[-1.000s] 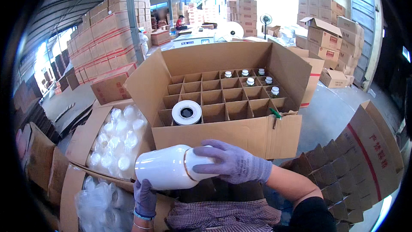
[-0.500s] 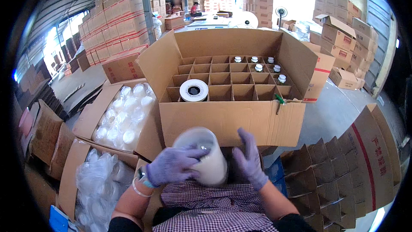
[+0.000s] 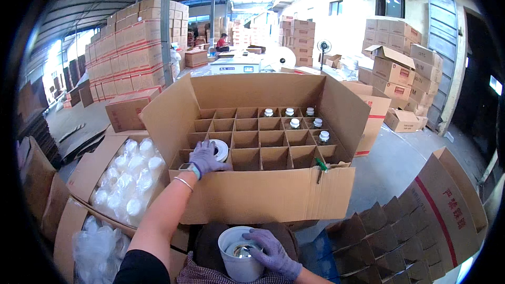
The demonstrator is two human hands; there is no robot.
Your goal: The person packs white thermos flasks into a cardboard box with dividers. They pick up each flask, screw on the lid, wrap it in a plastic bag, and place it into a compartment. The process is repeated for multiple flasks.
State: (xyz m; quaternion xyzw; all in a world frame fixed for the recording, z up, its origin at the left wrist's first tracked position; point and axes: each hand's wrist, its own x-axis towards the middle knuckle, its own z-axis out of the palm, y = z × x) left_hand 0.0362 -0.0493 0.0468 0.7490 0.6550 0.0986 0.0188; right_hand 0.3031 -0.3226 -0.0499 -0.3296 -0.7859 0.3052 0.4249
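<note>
Purple gloves cover both my hands. My left hand reaches over the near left corner of an open carton with its fingers bent on a white ring-shaped piece with a dark centre hole. That piece sits on the cardboard dividers. Low in front of my body stands a white round tub, upright and open at the top. The fingers of my right hand curl over its rim, next to a shiny round thing inside. Several bottles with white caps stand in the far right compartments.
At left, one box holds bagged white round pieces, another clear plastic pieces. Cardboard dividers lie at lower right. A green strip hangs on the carton's near edge. Stacked cartons and a seated person are farther back.
My left hand has left the white tub and moved forward to the white ring-shaped piece. My right hand has come onto the tub's rim, and the tub now sits lower. The view has tilted upward.
</note>
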